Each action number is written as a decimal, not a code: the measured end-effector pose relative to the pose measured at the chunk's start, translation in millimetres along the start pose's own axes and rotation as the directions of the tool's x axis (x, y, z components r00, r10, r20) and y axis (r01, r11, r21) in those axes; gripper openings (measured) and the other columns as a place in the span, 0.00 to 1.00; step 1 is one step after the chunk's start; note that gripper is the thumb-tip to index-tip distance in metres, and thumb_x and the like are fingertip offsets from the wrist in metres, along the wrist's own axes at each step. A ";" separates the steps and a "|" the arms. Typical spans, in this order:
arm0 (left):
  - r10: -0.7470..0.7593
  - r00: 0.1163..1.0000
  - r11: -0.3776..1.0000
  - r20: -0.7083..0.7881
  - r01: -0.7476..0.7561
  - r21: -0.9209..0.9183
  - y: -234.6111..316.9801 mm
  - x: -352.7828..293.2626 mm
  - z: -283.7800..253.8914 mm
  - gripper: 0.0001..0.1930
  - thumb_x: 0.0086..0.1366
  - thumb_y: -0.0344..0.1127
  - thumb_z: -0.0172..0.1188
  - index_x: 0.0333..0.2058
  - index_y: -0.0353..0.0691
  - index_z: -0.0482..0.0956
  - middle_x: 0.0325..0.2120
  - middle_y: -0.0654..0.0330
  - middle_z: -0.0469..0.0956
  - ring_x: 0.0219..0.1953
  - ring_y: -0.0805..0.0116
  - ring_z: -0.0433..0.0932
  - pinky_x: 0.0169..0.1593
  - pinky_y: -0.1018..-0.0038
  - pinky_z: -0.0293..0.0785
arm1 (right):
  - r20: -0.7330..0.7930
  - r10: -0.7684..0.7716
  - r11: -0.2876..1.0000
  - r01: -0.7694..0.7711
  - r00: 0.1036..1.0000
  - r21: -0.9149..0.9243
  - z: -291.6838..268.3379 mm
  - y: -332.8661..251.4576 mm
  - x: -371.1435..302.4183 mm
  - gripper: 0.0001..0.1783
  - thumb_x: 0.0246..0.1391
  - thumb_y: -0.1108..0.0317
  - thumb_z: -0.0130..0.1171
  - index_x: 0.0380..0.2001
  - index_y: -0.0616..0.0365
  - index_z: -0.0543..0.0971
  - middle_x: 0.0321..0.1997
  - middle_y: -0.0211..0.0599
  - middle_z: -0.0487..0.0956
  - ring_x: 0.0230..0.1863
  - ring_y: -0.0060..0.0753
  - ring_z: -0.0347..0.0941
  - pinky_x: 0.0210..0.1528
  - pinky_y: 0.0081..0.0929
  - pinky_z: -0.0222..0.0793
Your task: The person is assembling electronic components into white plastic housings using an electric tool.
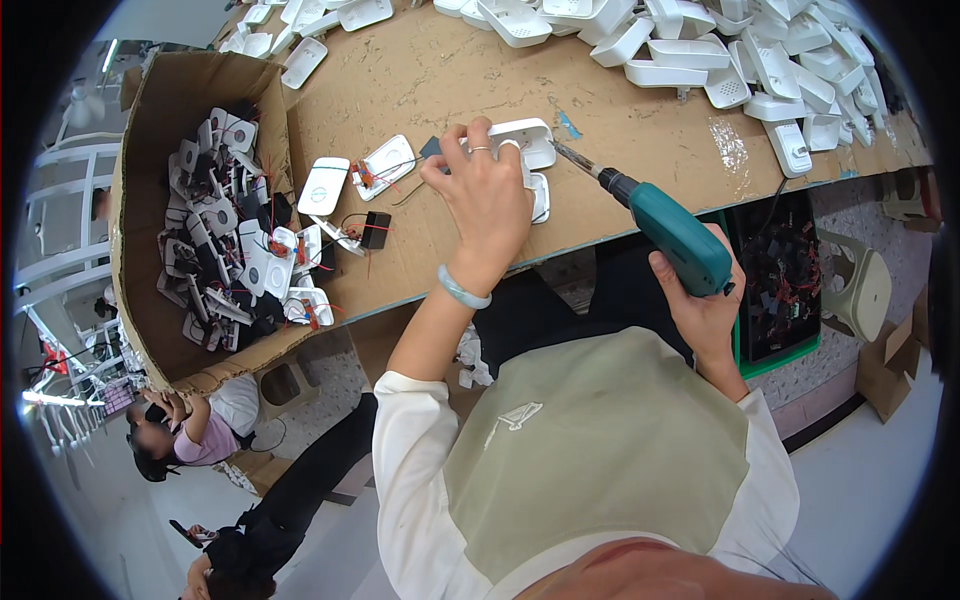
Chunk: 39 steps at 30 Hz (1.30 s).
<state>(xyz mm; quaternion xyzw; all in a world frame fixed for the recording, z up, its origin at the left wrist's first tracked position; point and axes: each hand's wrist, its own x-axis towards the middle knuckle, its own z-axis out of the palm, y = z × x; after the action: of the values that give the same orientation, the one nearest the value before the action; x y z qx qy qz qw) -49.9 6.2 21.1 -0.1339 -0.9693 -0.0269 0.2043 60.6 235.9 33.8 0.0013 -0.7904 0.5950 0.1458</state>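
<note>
My left hand, with a ring and a pale bracelet, grips a white plastic housing on the cardboard-covered table. A small dark block shows beside its fingers; whether they touch it, I cannot tell. In my right hand is a green power screwdriver, its bit pointing left. The bit's tip is at the housing's right edge; contact is unclear. Another white part lies partly behind my left hand. Further left are a white cover and an open housing with wires.
A cardboard box full of wired white assemblies stands at the left. Many white housings are heaped at the far right. Below the table's right edge are a green-rimmed crate and a stool. Two people are at the lower left.
</note>
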 end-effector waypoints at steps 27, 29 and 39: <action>0.294 0.945 0.674 0.146 -0.097 -0.732 -96.0 -27.6 -49.7 0.11 0.58 0.23 0.68 0.40 0.39 0.88 0.42 0.59 0.87 0.40 0.62 0.83 0.45 0.70 0.76 | 0.034 0.014 0.999 -0.015 0.999 0.044 -4.8 -2.9 0.1 0.14 0.53 0.74 0.74 0.40 0.67 0.80 0.39 0.34 0.78 0.37 0.23 0.75 0.39 0.19 0.71; 0.093 0.982 0.626 0.163 0.070 -0.777 -87.7 -24.7 -39.9 0.09 0.63 0.27 0.68 0.41 0.37 0.88 0.38 0.56 0.87 0.37 0.66 0.82 0.41 0.71 0.75 | 0.024 0.023 0.998 -0.024 0.999 0.051 -4.1 -2.9 -0.5 0.14 0.53 0.75 0.74 0.39 0.67 0.80 0.39 0.35 0.78 0.37 0.23 0.75 0.39 0.19 0.71; -0.002 0.998 0.976 -0.062 -0.012 -0.217 -9.7 -4.4 -5.0 0.20 0.45 0.21 0.61 0.42 0.36 0.85 0.35 0.56 0.81 0.39 0.54 0.74 0.46 0.60 0.68 | 0.001 0.010 1.000 -0.010 1.000 0.022 9.4 9.3 2.0 0.13 0.52 0.75 0.74 0.38 0.67 0.81 0.38 0.38 0.79 0.35 0.29 0.75 0.38 0.23 0.71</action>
<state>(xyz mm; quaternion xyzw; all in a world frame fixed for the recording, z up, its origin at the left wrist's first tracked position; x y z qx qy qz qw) -46.8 -4.8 23.9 -0.1569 -0.9535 -0.1361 0.2185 54.9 230.1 23.2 -0.0009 -0.7839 0.6042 0.1426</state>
